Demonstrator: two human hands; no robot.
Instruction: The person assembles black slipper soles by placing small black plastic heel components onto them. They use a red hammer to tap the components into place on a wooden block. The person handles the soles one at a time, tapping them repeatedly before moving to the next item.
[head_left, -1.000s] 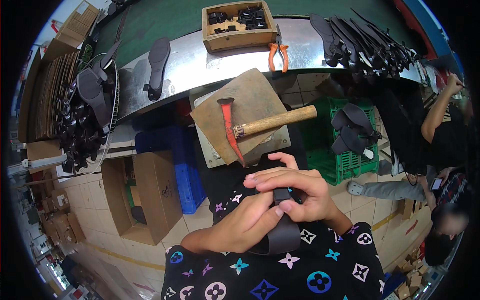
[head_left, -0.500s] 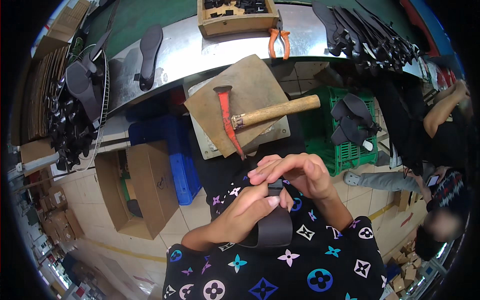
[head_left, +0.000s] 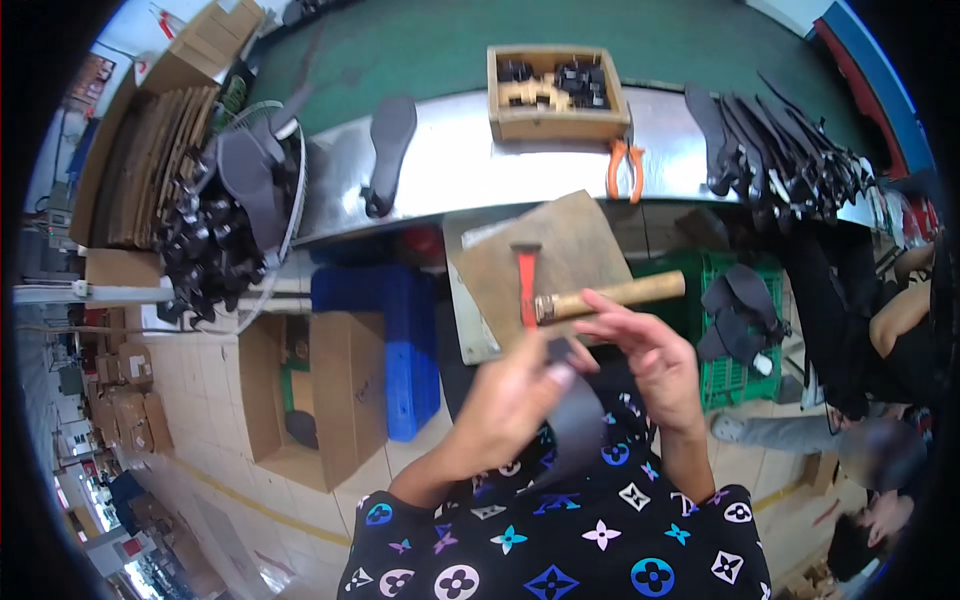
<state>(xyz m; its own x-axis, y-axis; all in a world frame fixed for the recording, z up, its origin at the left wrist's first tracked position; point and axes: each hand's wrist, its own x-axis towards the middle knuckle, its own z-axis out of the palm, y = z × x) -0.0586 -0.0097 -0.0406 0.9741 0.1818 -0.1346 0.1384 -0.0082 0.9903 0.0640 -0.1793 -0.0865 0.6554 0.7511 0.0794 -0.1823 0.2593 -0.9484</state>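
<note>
My left hand (head_left: pixel 510 400) grips a dark grey flexible sole piece (head_left: pixel 575 420) that hangs down over my patterned lap. My right hand (head_left: pixel 645 350) hovers just right of it with fingers spread, its fingertips near the piece's top edge; whether it touches is blurred. Just beyond my hands, a hammer (head_left: pixel 590 295) with a red head and wooden handle lies on a brown board (head_left: pixel 540 260).
On the metal bench edge (head_left: pixel 470 170) sit a wooden box of small parts (head_left: pixel 555 90), orange pliers (head_left: pixel 625 165), a single black sole (head_left: pixel 385 150) and a row of black soles (head_left: pixel 790 140). A round rack of black parts (head_left: pixel 215 230) stands left; an open carton (head_left: pixel 310 395), blue crate (head_left: pixel 395 340) and green crate (head_left: pixel 740 320) below. Another person (head_left: pixel 880 400) sits at right.
My hands were closed together on the dark piece. My right hand has come off it and spread out, while my left keeps hold; the view has shifted slightly.
</note>
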